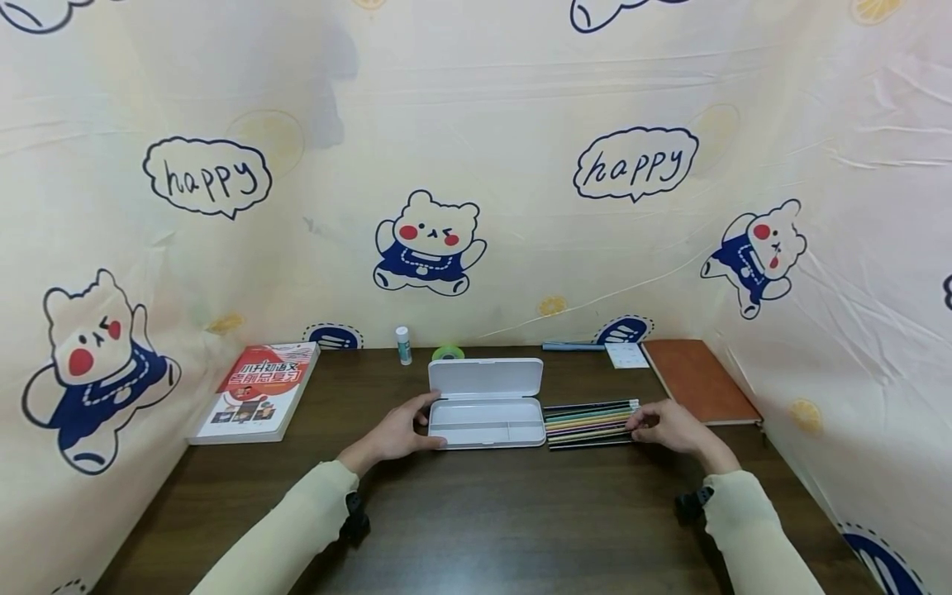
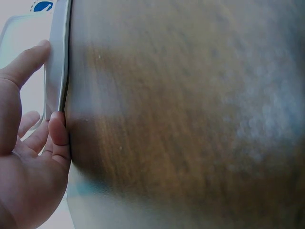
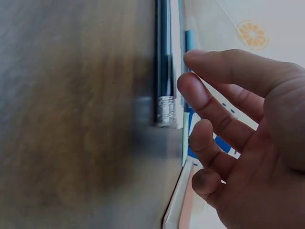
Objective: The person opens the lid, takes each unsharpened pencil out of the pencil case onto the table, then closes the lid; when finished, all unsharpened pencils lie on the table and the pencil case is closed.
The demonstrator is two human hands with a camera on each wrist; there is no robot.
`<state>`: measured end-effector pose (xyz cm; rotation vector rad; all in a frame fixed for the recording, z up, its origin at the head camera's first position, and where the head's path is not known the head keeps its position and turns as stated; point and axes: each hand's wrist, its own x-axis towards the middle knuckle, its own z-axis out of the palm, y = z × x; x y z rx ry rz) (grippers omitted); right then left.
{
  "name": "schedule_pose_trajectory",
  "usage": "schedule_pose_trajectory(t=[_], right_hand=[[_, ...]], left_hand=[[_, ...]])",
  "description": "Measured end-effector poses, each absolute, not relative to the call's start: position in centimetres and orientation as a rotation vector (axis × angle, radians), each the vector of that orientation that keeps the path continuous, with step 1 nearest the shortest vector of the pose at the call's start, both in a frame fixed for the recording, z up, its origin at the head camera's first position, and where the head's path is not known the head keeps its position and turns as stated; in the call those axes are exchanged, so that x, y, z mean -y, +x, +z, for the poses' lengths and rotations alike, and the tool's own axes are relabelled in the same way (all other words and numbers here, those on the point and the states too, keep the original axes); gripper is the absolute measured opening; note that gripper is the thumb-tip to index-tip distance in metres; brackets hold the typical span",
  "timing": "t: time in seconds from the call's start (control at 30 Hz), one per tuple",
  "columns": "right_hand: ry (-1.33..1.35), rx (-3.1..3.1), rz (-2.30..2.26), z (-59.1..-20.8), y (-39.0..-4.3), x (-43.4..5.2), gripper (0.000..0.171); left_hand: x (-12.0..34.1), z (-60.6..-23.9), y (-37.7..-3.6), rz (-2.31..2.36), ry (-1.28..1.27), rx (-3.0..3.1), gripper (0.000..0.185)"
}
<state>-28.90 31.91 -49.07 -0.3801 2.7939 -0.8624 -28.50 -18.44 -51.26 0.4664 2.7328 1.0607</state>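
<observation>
A white pencil case lies on the dark wooden table with its lid raised at the back; the compartments that show hold nothing. My left hand holds the case's left end, the thumb on its front wall and the fingers about the end. Right of the case, several pencils of various colours lie side by side. My right hand is over their right ends with its fingers bent. In the right wrist view, the fingertips are close beside a dark pencil and grip nothing that I can see.
Behind the case stand a glue stick and a green tape roll. A white and red book lies at the left, a brown notebook at the right. A blue pen-like item and a pale card lie at the back.
</observation>
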Motion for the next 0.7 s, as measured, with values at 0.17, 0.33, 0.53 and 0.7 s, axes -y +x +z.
schedule_pose_trajectory(t=[0.17, 0.33, 0.53, 0.7], right_hand=[[-0.404, -2.807, -0.899, -48.3, -29.3, -31.2, 0.010], [-0.424, -2.817, -0.948, -47.4, -29.6, -29.9, 0.013], [-0.483, -2.796, -1.042, -46.9, -29.9, -28.0, 0.018], [-0.522, -2.778, -1.106, -47.0, -30.5, -26.3, 0.023]], left_hand=[[18.5, -51.3, -28.5, 1.046, 0.467, -2.739, 0.091], [18.4, -51.3, -28.6, 1.044, 0.458, -2.737, 0.091], [18.4, -51.3, -28.6, 1.049, 0.456, -2.735, 0.091], [18.4, -51.3, -28.6, 1.049, 0.460, -2.738, 0.091]])
